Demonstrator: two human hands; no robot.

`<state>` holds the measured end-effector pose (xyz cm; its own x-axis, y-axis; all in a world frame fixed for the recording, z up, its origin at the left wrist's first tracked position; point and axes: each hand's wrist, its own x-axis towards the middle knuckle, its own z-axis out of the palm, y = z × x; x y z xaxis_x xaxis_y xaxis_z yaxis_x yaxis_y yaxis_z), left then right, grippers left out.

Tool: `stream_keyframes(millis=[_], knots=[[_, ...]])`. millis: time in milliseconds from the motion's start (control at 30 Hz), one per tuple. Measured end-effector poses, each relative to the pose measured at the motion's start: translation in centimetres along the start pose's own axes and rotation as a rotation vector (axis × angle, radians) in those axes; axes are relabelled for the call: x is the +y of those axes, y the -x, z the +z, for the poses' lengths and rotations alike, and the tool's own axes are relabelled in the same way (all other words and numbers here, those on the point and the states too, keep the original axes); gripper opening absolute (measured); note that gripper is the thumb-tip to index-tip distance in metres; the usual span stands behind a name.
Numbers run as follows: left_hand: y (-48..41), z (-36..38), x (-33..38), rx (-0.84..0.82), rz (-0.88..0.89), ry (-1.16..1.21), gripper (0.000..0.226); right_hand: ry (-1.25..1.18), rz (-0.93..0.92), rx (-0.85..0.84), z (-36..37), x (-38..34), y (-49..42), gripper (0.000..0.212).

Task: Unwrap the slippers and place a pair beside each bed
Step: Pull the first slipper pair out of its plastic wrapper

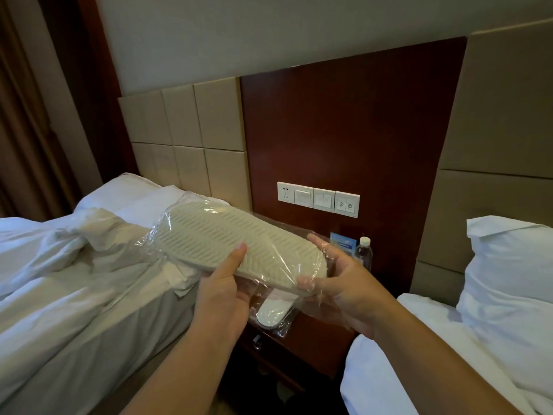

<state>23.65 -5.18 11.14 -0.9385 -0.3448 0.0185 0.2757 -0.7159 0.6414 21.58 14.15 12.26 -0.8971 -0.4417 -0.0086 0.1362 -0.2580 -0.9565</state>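
A pair of white slippers sealed in clear plastic wrap (pixel 221 235) is held sole-up above the gap between two beds. My left hand (pixel 223 287) grips its near edge, thumb on the ribbed sole. My right hand (pixel 341 283) holds the heel end, its fingers under the loose plastic. Below them a second wrapped slipper pack (pixel 270 314) lies on the dark wooden nightstand (pixel 302 339), partly hidden by the held pack. The left bed (pixel 74 295) has rumpled white bedding. The right bed (pixel 419 354) has a white pillow.
A water bottle (pixel 363 253) and a blue card (pixel 342 242) stand at the back of the nightstand. A row of wall switches and a socket (pixel 318 199) sits on the dark wood panel. Padded beige headboards flank the panel. A brown curtain hangs at far left.
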Motion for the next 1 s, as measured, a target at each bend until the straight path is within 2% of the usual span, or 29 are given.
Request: stream_keyframes(millis=[100,233,367,567,733,833,1000], knots=[[-0.3,-0.4,0.6,-0.012,0.015,-0.009,0.046,0.03,-0.009,0.008,-0.5,0.0,0.2,0.065],[-0.5,-0.7,1.4,0.0,0.051,0.002,0.065,0.025,-0.031,0.004,-0.8,0.3,0.4,0.06],[-0.4,-0.5,1.1,-0.009,0.036,-0.024,0.062,-0.012,0.013,0.031,-0.5,0.5,0.3,0.047],[-0.9,-0.9,2.5,0.013,0.054,-0.047,0.068,0.002,-0.004,0.097,-1.0,0.0,0.3,0.052],[-0.6,-1.3,3.5,-0.027,0.032,-0.074,0.068,0.16,0.005,0.124,-1.2,-0.4,0.7,0.043],[-0.4,-1.1,3.6,-0.036,0.015,-0.09,0.066,0.264,0.03,0.101,-0.3,-0.6,0.7,0.053],[-1.0,-1.6,4.8,0.054,0.018,-0.059,0.073,0.341,0.052,0.086,-0.5,-1.2,0.9,0.051]])
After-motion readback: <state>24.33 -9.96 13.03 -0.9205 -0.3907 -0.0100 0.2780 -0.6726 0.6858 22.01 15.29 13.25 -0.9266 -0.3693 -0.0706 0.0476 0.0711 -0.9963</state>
